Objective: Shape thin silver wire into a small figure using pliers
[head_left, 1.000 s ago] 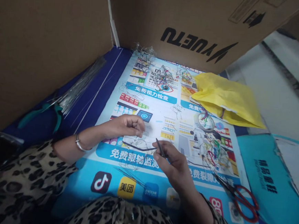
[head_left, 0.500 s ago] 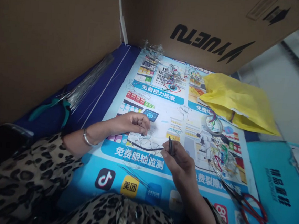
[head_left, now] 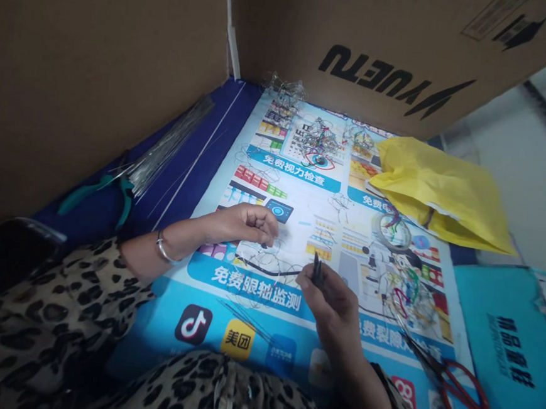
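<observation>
My left hand (head_left: 247, 223) is closed in a pinch above the printed poster sheet (head_left: 295, 222). A small dark spot shows at its fingertips; what they pinch is too fine to make out. Just below them are loops of thin wire (head_left: 268, 261), and I cannot tell whether these touch the fingers. My right hand (head_left: 334, 301) is wrapped round a small dark tool (head_left: 316, 270) with two slim pointed tips standing up. Its handles are hidden in the palm, so its exact kind is unclear. The two hands are a short way apart.
Cardboard walls (head_left: 363, 22) stand behind and left. Teal-handled pliers (head_left: 124, 202) lie by a bundle of straight wires (head_left: 163, 152). To the right are a yellow bag (head_left: 449, 187), a tape roll (head_left: 394, 231), tangled coloured wires (head_left: 410, 297), red-handled scissors (head_left: 466, 396) and a teal bag (head_left: 493, 341).
The whole view has shifted slightly. The dark tool in my right hand has turned a little, and its two tips now show apart. My left hand keeps its pinch.
</observation>
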The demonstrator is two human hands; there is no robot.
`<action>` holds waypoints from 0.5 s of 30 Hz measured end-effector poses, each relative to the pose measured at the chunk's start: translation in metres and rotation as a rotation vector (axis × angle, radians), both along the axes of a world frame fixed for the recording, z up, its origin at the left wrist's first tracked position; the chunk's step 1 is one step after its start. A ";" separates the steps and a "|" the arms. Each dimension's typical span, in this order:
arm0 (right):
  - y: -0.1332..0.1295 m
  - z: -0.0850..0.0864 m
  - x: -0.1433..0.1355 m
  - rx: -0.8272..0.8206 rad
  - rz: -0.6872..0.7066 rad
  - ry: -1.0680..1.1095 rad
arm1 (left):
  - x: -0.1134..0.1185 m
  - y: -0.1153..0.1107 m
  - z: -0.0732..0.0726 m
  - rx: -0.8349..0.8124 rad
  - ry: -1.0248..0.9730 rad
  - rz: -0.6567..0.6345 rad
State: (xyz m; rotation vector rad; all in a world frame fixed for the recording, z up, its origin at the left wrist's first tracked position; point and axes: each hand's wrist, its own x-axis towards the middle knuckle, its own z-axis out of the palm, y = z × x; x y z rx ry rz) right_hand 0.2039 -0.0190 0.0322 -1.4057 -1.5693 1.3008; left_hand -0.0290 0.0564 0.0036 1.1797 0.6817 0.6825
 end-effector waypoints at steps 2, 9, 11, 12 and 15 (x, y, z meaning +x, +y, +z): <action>0.000 0.001 0.000 -0.007 -0.007 0.001 | 0.000 0.000 0.000 -0.006 -0.007 -0.009; 0.000 -0.004 0.001 0.026 -0.045 -0.023 | 0.001 0.001 -0.001 -0.023 -0.067 -0.015; -0.001 -0.006 0.001 0.035 -0.050 -0.027 | 0.000 0.002 -0.002 -0.022 -0.069 -0.017; -0.001 -0.007 0.001 0.037 -0.053 -0.027 | 0.000 0.002 -0.002 -0.022 -0.067 -0.018; -0.001 -0.006 0.001 0.044 -0.058 -0.028 | 0.000 0.002 -0.003 -0.020 -0.067 -0.019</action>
